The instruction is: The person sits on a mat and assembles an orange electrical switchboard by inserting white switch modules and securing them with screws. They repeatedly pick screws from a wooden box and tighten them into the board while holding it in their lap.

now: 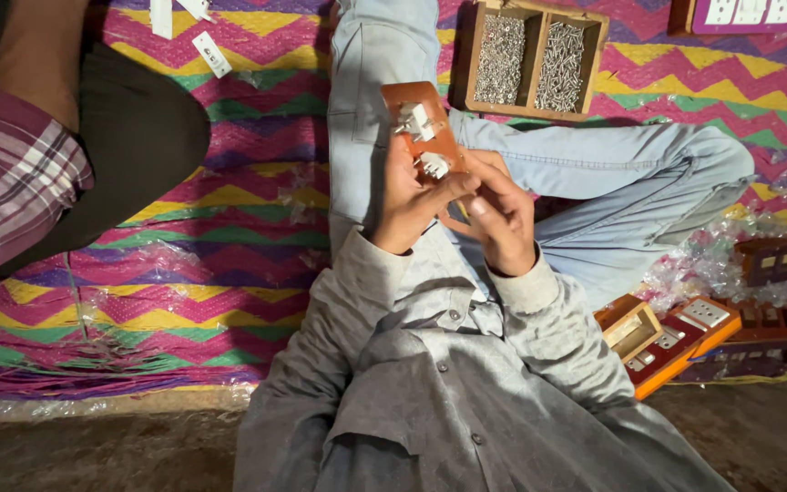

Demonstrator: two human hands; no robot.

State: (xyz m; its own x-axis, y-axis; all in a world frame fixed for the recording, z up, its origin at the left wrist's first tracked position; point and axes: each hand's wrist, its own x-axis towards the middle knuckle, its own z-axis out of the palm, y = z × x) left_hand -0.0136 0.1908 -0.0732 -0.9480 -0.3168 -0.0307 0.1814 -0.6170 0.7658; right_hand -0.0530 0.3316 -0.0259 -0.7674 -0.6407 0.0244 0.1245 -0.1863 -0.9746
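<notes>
Switchboard panel (421, 128) — an orange-brown plate with white switch parts fixed to it — sits just above the middle of the frame, tilted, over the person's pale blue jeans. The left hand (405, 202) is closed on its lower edge, thumb stretched across toward the white parts. The right hand (500, 221) is curled narrow just beside it, fingertips pinched together at the panel's lower corner; what they pinch is too small to tell (a thin yellowish sliver shows between the hands).

Toward the top of the frame, right of centre, a wooden tray (532, 107) with two compartments lies on the zigzag mat (229, 228); each compartment is heaped with small silvery screws (559, 66).

At lower right, finished orange boards (685, 339) with white sockets lie stacked, an open wooden box (628, 325) beside them — crumpled clear wrapping (712, 264) above. White labels (212, 53) lie on the mat at the top left. Another person's dark trouser leg (134, 137) and checked sleeve (11, 173) fill the upper left.
</notes>
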